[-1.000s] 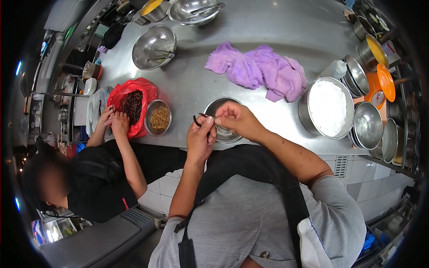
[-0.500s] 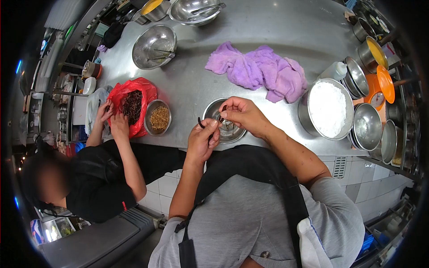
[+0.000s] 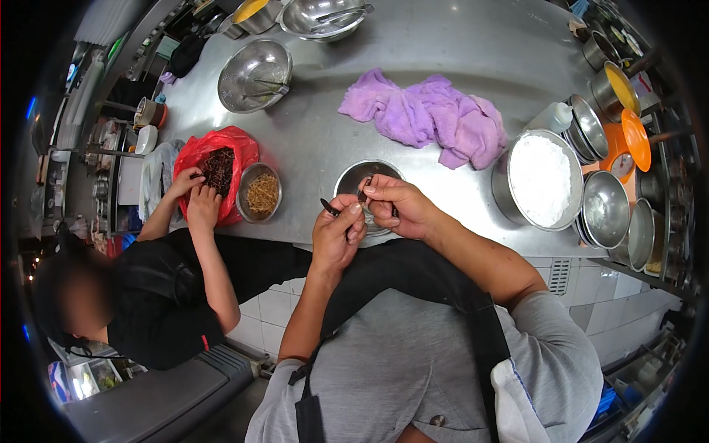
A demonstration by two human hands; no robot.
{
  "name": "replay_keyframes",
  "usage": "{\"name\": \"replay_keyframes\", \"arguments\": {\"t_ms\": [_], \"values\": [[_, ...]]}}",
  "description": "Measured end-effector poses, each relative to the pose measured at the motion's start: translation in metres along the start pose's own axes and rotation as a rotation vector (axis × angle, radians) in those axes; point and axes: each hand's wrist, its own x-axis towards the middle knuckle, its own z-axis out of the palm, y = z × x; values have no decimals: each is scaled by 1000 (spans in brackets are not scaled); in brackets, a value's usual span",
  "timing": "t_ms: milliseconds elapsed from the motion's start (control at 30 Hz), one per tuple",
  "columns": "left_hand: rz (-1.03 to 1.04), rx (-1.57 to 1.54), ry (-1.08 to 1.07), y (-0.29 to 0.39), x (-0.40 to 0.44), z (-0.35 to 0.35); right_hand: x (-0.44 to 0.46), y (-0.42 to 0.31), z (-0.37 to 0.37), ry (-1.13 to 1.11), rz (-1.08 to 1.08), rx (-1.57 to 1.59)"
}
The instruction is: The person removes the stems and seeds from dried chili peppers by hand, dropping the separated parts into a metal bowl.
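Observation:
My left hand [image 3: 338, 231] is closed round a small dark tool [image 3: 330, 208], whose black end sticks out past the thumb. Pinched in the fingers of my right hand [image 3: 401, 207] is a dark, dried chili-like piece [image 3: 362, 194], and its fingertips nearly meet those of the left. Another dark bit shows under the right fingers. Both hands are over the near part of a steel bowl [image 3: 369, 165], which they partly hide.
A co-worker's hands [image 3: 198, 199] are at a red bag [image 3: 240, 148] of dark dried pieces, beside a bowl of yellowish bits [image 3: 262, 193]. Purple cloths [image 3: 425, 114] lie ahead. A pot of white powder [image 3: 543, 177] and stacked bowls [image 3: 607, 208] stand right.
My right hand has lowered slightly and its fingers have curled in closer to my left hand. The co-worker's hand has moved further over the red bag.

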Motion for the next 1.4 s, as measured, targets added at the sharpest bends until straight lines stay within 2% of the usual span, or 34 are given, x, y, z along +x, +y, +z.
{"name": "replay_keyframes", "arguments": {"t_ms": [133, 233, 300, 333, 433, 467, 500, 567, 633, 733, 800, 833, 900, 1000, 1133, 1233, 1300, 1333, 1400], "values": [[6, -59, -79, -1, -1, 0, -2, -1, 8, 5, -15, 18], [31, 63, -1, -2, -1, 1, -6, -2, 14, 96, -102, -160], [8, 326, 220, -3, 1, 1, -7, 4, 20, 198, -836, -1392], [8, 327, 218, -3, 2, 0, -6, 6, 19, 104, -988, -1655], [-21, 319, 283, -7, 2, -3, -4, 8, 16, 111, -929, -1541], [13, 240, 218, -8, 1, -3, 0, 10, 9, 130, -775, -1184], [46, 160, 155, -9, 0, -3, 0, 2, 9, 128, -776, -1183], [68, 151, 102, -7, -3, 4, -5, -14, 11, 267, -174, -110], [93, 138, 45, -7, -1, 5, -4, -14, 5, 297, -207, -69], [44, 281, 107, -3, 3, 1, -7, -15, 1, 277, -231, -225], [-82, 295, 179, 1, 3, 5, -4, -6, -1, 303, -433, -606], [-81, 297, 179, 2, 3, 7, -4, -5, -3, 301, -434, -605], [-195, 303, 159, 2, 3, 10, -5, -3, -2, 244, -508, -863], [-184, 208, 66, -1, 2, 4, -9, -7, 7, 248, -473, -939], [-144, 157, 83, 1, 0, 8, -5, -3, 8, 228, -483, -888], [-117, 125, 104, 0, 0, 7, -1, -2, 14, 212, -581, -816], [-27, 201, 25, -1, -2, 4, -6, -9, 18, 228, -146, -376], [-30, 200, 23, -1, -4, 4, -4, -7, 11, 231, -147, -375], [19, 400, -86, -1, -8, 8, 0, -2, -1, 184, 137, -102]]}}
